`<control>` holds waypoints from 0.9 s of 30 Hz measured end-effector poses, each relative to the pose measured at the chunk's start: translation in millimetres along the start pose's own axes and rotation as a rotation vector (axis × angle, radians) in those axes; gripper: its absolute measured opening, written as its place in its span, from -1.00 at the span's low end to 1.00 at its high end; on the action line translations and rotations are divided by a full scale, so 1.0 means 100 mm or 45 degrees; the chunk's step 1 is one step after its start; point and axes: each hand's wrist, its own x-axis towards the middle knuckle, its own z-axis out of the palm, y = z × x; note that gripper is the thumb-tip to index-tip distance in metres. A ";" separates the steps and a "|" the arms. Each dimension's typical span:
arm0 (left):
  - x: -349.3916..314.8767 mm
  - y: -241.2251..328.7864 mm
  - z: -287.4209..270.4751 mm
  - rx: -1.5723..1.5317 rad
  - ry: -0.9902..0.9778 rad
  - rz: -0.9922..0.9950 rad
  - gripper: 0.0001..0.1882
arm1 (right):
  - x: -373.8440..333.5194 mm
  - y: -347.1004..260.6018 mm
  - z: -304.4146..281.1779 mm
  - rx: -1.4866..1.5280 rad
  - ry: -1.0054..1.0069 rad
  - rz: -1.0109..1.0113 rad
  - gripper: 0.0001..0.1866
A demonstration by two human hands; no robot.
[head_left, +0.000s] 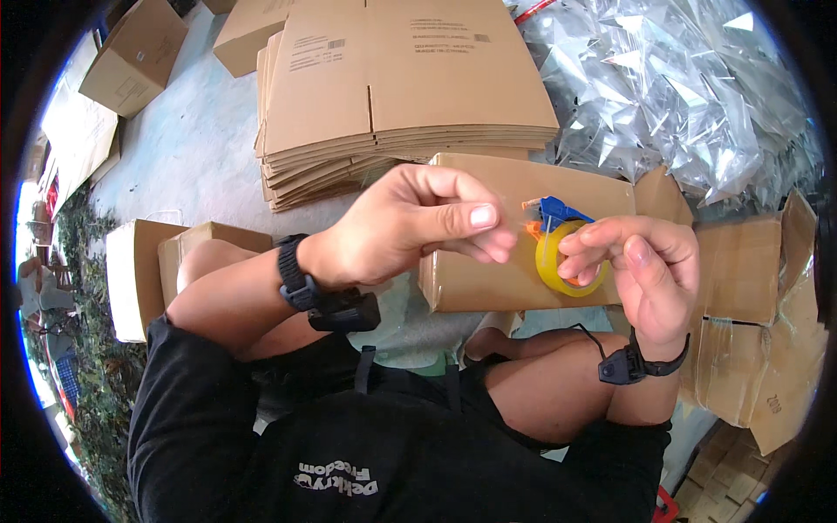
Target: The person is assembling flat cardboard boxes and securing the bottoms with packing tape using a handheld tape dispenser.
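Right hand (pixel 641 275) grips the yellowish tape roll (pixel 568 261) on its blue dispenser (pixel 558 212); left hand (pixel 418 227), fingers pinched shut near the tape end, sits at its 9 o'clock, closest.

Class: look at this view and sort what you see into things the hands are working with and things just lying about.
In use: right hand, left hand, tape dispenser, cardboard box.
Lying about: flat carton stack, silver bags, side box.
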 end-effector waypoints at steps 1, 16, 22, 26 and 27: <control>-0.03 0.03 0.01 0.207 -0.005 0.118 -0.73 | -0.02 -0.03 0.04 0.012 0.043 0.006 -0.57; -0.37 0.67 0.58 0.617 -0.789 0.663 -0.70 | -0.46 -0.51 -0.05 -0.061 -0.536 -0.553 -0.68; -0.17 0.58 0.42 0.582 -1.062 0.840 -0.75 | -0.24 -0.63 0.14 0.101 -0.445 -0.650 -0.59; -0.12 0.50 0.48 0.463 -1.092 0.832 -0.75 | -0.23 -0.62 0.11 0.142 -0.522 -0.658 -0.64; -0.13 0.49 0.49 0.463 -1.091 0.830 -0.75 | -0.24 -0.62 0.12 0.155 -0.515 -0.656 -0.64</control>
